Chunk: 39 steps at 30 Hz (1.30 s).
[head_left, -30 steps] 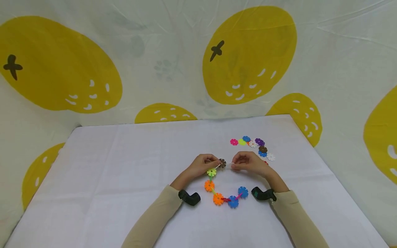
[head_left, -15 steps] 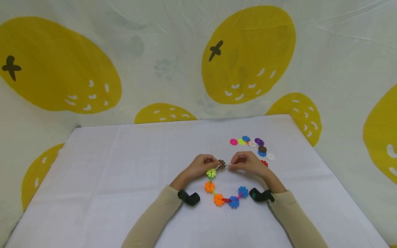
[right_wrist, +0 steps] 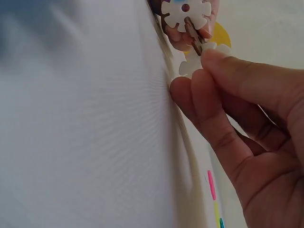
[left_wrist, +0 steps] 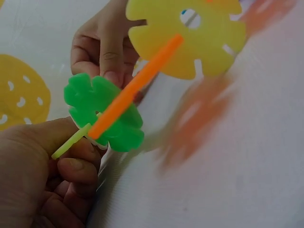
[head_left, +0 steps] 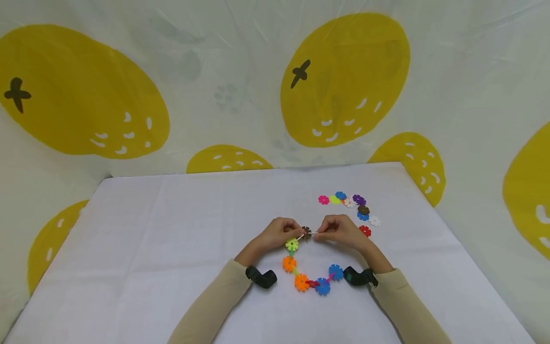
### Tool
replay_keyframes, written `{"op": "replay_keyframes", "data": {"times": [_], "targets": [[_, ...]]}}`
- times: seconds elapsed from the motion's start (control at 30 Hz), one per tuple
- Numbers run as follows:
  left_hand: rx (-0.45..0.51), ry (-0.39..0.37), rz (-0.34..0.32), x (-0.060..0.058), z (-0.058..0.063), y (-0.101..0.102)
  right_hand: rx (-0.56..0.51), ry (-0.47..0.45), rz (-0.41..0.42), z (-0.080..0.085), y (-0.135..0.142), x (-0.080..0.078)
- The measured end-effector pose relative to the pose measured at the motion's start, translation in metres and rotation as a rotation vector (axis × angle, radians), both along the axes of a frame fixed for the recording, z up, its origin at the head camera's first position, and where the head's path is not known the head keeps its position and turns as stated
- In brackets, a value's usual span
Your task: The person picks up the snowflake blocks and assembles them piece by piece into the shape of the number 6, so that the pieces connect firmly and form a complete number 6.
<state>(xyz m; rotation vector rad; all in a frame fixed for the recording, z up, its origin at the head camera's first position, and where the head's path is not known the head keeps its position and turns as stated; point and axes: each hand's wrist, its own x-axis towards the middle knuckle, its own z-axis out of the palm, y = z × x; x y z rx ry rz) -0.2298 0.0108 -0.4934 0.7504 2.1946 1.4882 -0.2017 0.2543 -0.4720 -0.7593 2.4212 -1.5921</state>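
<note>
My left hand (head_left: 280, 233) pinches the chain of notched snowflake discs at its far end. There, a white disc (right_wrist: 171, 10) seen flat in the right wrist view meets a brown disc (head_left: 306, 233). My right hand (head_left: 341, 230) pinches another white disc (right_wrist: 189, 65) between thumb and fingers, at the brown disc's right edge. Below my left hand run a yellow-green disc (head_left: 291, 245), a green disc (left_wrist: 109, 116) and an orange disc (head_left: 289, 263). The chain curves on through a second orange disc (head_left: 301, 282), a red one and two blue discs (head_left: 322, 286).
Loose discs lie beyond my right hand: pink (head_left: 323, 199), purple (head_left: 359, 199), brown (head_left: 363, 210), white (head_left: 375, 221) and others. A red disc (head_left: 365, 231) lies beside the right wrist. The white tabletop (head_left: 172, 229) ends at a fruit-patterned cloth (head_left: 240, 95).
My right hand has moved left, bringing its white disc up to the brown disc. The loose red disc now shows fully beside it. My left hand stays nearly in place.
</note>
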Motion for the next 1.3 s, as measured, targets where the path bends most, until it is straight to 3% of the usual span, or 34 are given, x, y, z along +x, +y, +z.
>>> {"op": "replay_keyframes", "data": {"times": [0.23, 0.5, 0.7, 0.93, 1.1, 1.3], "targets": [[0.05, -0.053, 0.014, 0.002, 0.001, 0.002, -0.003, 0.009, -0.023, 0.004, -0.004, 0.003], [0.031, -0.08, -0.03, 0.003, 0.002, 0.005, -0.059, 0.044, 0.071, 0.006, -0.008, 0.003], [0.01, -0.078, -0.06, 0.004, 0.004, 0.005, -0.01, 0.028, 0.102, 0.008, -0.006, 0.003], [-0.013, -0.07, -0.085, 0.004, 0.005, 0.006, 0.121, -0.001, 0.138, 0.011, 0.016, -0.001], [0.019, -0.068, -0.099, 0.005, 0.003, 0.005, 0.166, -0.022, 0.098, 0.017, 0.035, -0.003], [0.059, -0.086, -0.091, 0.004, 0.002, 0.005, 0.204, 0.02, 0.077, 0.021, 0.061, -0.002]]}}
